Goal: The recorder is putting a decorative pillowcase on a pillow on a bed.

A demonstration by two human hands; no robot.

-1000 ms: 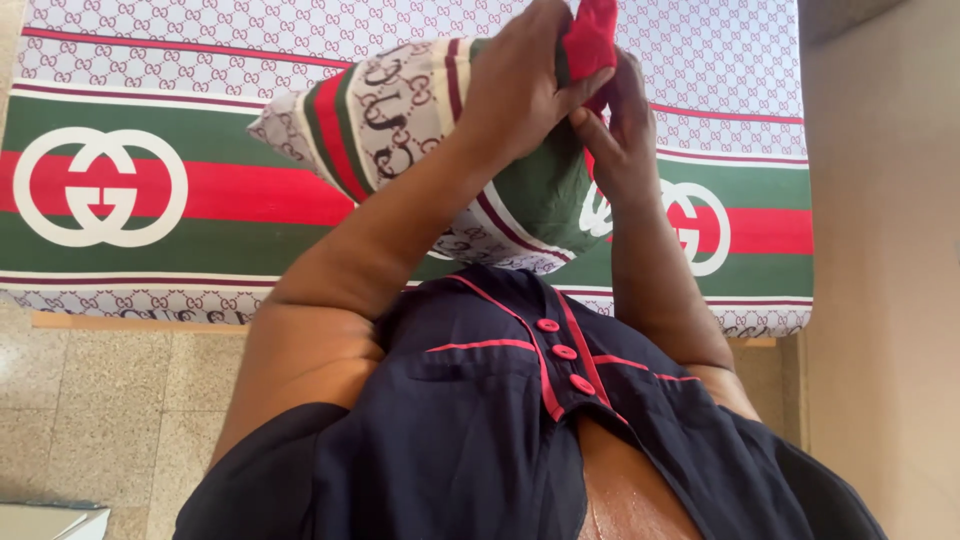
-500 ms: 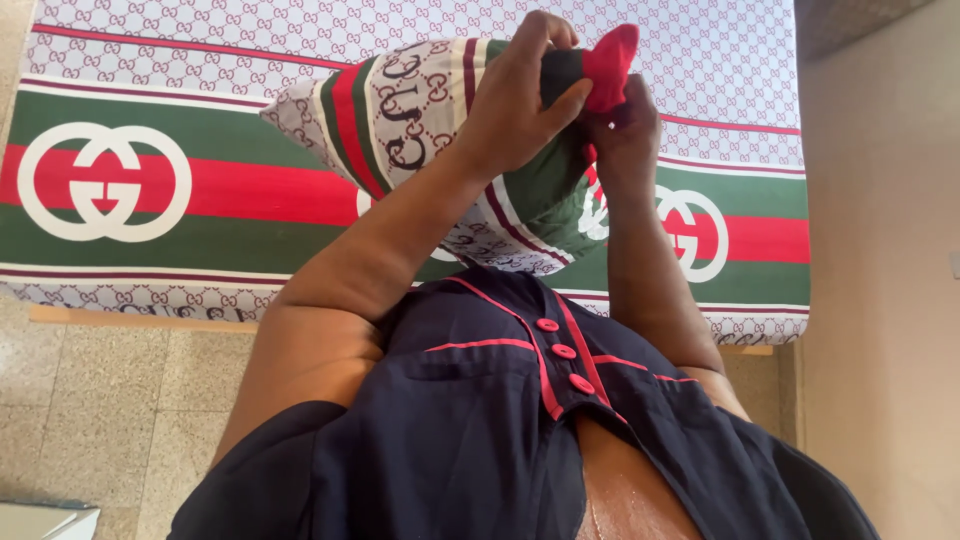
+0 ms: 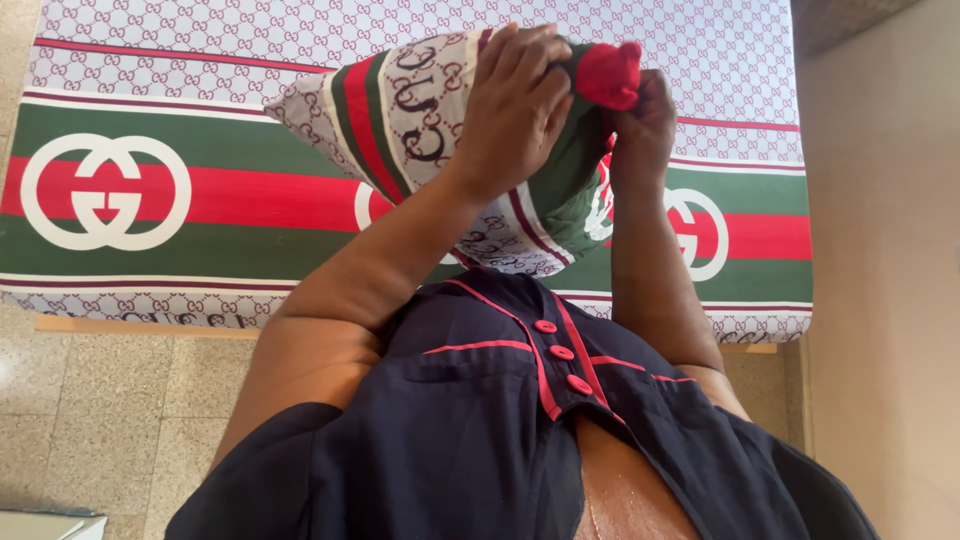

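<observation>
Gripping pillow [image 3: 440, 140] with my left hand [image 3: 515, 105] | right hand [image 3: 640, 125] pinching its red corner [image 3: 608, 75], now tucked lower | bed [image 3: 200, 190] beyond.

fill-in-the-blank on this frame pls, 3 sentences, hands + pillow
1. Both hands hold a patterned ____ above the bed.
2. The left hand spreads over the pillow's printed side, while the right hand pinches a bunched corner coloured ____.
3. The person's dark top has red ____.

Missing words: pillow; red; buttons
</observation>
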